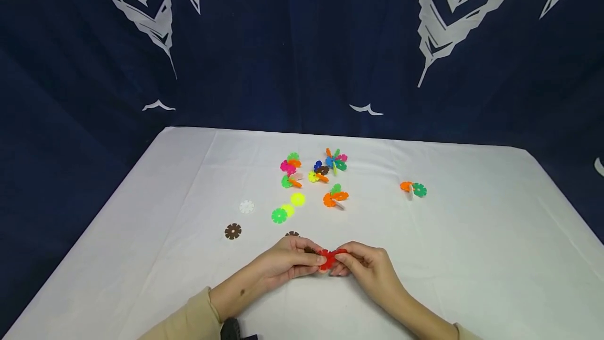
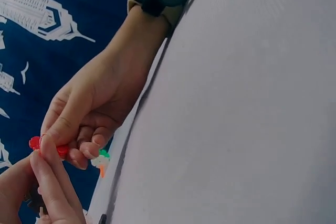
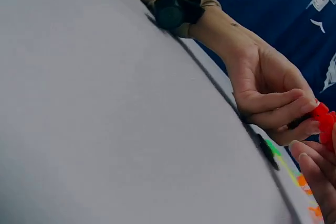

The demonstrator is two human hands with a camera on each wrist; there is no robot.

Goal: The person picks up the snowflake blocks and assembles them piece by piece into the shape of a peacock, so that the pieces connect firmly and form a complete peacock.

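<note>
My left hand (image 1: 293,262) pinches a red notched plastic disc (image 1: 325,260) between thumb and fingers, near the front middle of the table. A dark brown disc (image 1: 310,250) shows behind that thumb, also among the left fingers. From the other side my right hand (image 1: 370,265) pinches a second red disc (image 1: 341,251) by its edge. The two red pieces meet at an angle; whether their slots are engaged I cannot tell. In the right wrist view the red pieces (image 3: 324,121) appear at the right edge, partly covered by fingers.
Beyond the hands lie loose discs: brown (image 1: 233,231), white (image 1: 246,206), green (image 1: 279,215) and yellow (image 1: 298,199). Several joined multicolour clusters (image 1: 336,161) stand farther back, and an orange-green cluster (image 1: 419,189) sits to the right. A dark blue curtain (image 1: 292,56) hangs behind the white table (image 1: 472,256).
</note>
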